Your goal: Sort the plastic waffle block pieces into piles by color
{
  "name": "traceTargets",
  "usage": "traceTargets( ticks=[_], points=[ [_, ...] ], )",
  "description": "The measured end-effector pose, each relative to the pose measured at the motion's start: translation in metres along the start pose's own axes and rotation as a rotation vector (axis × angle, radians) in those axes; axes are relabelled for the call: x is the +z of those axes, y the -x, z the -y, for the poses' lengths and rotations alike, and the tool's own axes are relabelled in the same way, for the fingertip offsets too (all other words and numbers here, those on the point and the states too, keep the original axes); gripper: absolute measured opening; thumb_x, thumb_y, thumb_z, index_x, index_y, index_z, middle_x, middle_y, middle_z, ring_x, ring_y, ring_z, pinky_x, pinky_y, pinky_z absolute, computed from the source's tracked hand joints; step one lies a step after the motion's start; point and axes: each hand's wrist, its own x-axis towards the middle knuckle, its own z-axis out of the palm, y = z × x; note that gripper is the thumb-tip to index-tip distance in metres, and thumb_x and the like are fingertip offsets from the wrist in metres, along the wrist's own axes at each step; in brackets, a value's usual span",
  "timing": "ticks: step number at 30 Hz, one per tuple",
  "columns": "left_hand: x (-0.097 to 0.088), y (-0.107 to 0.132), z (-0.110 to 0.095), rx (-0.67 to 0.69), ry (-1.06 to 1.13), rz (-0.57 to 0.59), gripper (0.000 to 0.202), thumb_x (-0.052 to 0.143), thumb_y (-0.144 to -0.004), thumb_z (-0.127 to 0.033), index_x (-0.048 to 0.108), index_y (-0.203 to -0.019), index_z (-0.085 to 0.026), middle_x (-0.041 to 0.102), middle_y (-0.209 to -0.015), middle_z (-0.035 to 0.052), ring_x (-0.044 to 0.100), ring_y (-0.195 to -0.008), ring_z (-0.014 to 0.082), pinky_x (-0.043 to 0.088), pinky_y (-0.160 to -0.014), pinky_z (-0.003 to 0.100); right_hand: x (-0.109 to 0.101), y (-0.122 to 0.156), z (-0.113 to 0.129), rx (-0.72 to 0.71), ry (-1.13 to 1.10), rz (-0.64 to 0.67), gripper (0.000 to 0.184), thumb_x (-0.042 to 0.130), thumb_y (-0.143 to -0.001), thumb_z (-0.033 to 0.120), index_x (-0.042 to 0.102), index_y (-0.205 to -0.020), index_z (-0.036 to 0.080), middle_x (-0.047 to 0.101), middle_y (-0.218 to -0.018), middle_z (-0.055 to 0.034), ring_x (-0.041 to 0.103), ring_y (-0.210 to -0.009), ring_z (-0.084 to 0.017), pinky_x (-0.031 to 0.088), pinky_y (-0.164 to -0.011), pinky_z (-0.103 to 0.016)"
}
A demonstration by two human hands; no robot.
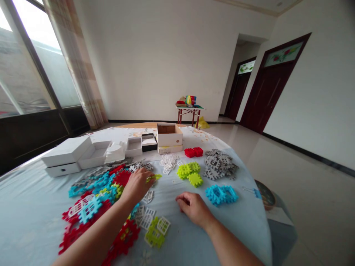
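Note:
My left hand reaches over a mixed heap of red, blue and white interlocking plastic tiles and pinches a lime-green tile. My right hand rests on the pale blue tablecloth with its fingers curled in; nothing shows in it. Sorted piles lie ahead: lime-green tiles, blue tiles, grey tiles, red tiles and white tiles. A green and white tile cluster lies between my forearms.
White boxes and an open cardboard box stand at the table's far side. The table edge curves off to the right, above a stool with a bowl. A small red table stands by the far wall, dark doors at right.

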Motion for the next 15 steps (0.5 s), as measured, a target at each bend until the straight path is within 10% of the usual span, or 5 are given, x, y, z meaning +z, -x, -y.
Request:
traceTargets(
  ticks=[6, 15],
  points=[
    [0.028, 0.006, -0.017, -0.168, 0.245, 0.165, 0.051, 0.039, -0.073, -0.055, 0.061, -0.092, -0.013, 0.059, -0.059, 0.0021, 0.053, -0.053, 0.0150, 0.036, -0.049, 0.025, -0.003, 0.000, 0.003, 0.002, -0.015, 0.015, 0.029, 0.045, -0.082, 0.035, 0.065, -0.085, 0.015, 0.064, -0.064, -0.0031, 0.058, -0.059, -0.014, 0.043, -0.056, -0.021],
    [0.011, 0.006, -0.014, 0.137, 0.036, 0.273, 0.060, 0.058, -0.064, -0.042, 0.049, -0.120, -0.020, 0.052, -0.119, 0.0104, 0.049, -0.107, 0.0233, 0.036, -0.092, 0.032, -0.004, 0.001, 0.002, -0.002, -0.031, 0.030, 0.025, 0.046, -0.081, 0.031, 0.065, -0.087, 0.015, 0.064, -0.065, -0.0028, 0.058, -0.059, -0.013, 0.043, -0.056, -0.021]
  ],
)
